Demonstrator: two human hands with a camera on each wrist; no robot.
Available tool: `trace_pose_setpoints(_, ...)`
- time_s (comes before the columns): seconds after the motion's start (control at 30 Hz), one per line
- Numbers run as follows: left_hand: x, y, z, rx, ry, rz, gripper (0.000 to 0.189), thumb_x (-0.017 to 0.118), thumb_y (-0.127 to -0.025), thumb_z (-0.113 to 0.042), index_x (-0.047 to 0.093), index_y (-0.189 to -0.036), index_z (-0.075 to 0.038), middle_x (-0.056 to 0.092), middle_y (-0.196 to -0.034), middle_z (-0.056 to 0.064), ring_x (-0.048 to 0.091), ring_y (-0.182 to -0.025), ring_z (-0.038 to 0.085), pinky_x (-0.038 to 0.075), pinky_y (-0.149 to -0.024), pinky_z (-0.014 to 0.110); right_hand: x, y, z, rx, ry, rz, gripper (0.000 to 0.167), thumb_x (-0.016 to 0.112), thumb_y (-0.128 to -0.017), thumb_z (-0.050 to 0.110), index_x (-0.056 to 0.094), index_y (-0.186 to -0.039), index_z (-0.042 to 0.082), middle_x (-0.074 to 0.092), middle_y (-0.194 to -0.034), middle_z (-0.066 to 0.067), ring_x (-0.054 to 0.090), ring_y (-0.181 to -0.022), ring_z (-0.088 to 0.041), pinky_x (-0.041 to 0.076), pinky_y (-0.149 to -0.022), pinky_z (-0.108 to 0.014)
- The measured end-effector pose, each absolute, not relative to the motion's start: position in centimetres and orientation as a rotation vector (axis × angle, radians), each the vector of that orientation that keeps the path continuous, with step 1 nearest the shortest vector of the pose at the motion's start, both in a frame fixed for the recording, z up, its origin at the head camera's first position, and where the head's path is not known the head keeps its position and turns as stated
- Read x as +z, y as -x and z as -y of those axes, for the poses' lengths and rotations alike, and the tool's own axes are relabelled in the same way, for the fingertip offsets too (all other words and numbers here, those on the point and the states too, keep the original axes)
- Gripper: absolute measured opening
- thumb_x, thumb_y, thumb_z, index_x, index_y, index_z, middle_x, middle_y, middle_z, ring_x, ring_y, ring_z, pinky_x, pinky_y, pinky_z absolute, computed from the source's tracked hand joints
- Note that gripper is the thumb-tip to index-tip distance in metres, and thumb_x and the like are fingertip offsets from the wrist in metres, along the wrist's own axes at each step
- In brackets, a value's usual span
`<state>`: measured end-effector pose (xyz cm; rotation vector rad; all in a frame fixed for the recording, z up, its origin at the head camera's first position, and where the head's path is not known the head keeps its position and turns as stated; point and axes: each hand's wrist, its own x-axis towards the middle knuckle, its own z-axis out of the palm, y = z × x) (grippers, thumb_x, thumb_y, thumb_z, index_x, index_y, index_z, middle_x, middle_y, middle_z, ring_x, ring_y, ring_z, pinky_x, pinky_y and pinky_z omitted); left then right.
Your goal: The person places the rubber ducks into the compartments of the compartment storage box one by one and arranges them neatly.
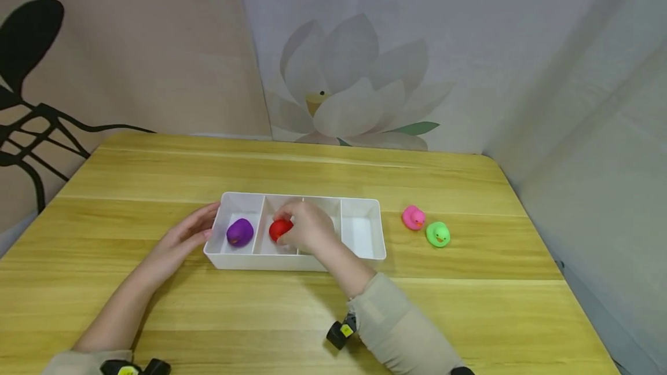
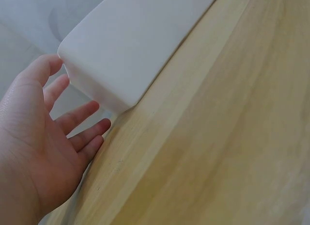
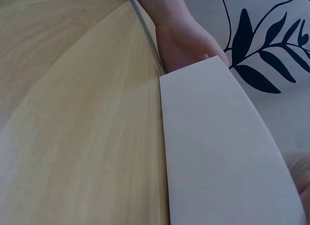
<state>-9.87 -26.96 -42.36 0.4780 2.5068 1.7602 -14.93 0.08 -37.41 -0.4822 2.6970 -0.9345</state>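
Observation:
A white divided tray (image 1: 292,263) lies lengthwise across the wooden table. My right hand (image 1: 310,227) reaches down into it and pinches a red rubber duck (image 1: 279,229) in the second compartment from the left; fingers and thumb cover part of the duck. In the leftmost compartment sits a purple rubber duck (image 1: 240,232). At the tray's left end is my left hand (image 1: 179,243), its fingers spread and loosely extended. The left wrist view has that hand (image 2: 46,137) with fingertips right at the tray's end wall (image 2: 92,87). The right wrist view has the tray's long side hiding the right fingers.
To the right of the tray, a pink rubber duck (image 1: 414,217) and a green rubber duck (image 1: 438,234) stand close together on the table (image 1: 312,317). Behind the table hangs a pale curtain (image 1: 187,45) printed with a lotus and dark plant shapes.

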Motion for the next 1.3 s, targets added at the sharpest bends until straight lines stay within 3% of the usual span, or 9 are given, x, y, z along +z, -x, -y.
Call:
trace_pose_setpoints(0.5,-42.4,9.8,26.8,1.758,-0.475,-2.499,0.05,0.047,-0.101,-0.011,0.033,-0.149,-0.011,0.042,-0.141,0.024,0.044,-0.12,0.002,0.036,-0.093,0.014,-37.5,14.9,0.1,-0.848,0.476,-2.723,0.033,0.088,-0.066,0.013,0.07,-0.092,0.023,0.062,-0.088,0.011,0.055,-0.083,-0.012,0.043,-0.062,-0.029)
trace_pose_setpoints(0.97,-42.4,9.9,26.9,1.774,-0.48,-2.492,0.05,0.047,-0.101,-0.009,0.034,-0.149,-0.009,0.04,-0.142,0.027,0.043,-0.121,0.0,0.035,-0.094,0.013,-37.1,14.8,-0.4,-0.924,0.526,-2.692,0.036,0.086,-0.07,0.018,0.071,-0.103,0.019,0.064,-0.1,0.009,0.055,-0.09,-0.014,0.045,-0.064,-0.028)
trace_pose_setpoints(1.3,-42.3,9.9,27.0,1.773,-0.472,-2.488,0.05,0.047,-0.101,-0.01,0.033,-0.149,-0.009,0.04,-0.143,0.026,0.043,-0.122,0.0,0.035,-0.094,0.013,-36.0,14.1,-1.9,-1.104,0.578,-2.699,0.032,0.08,-0.078,0.017,0.072,-0.109,0.018,0.066,-0.104,0.005,0.058,-0.104,-0.017,0.046,-0.082,-0.032)
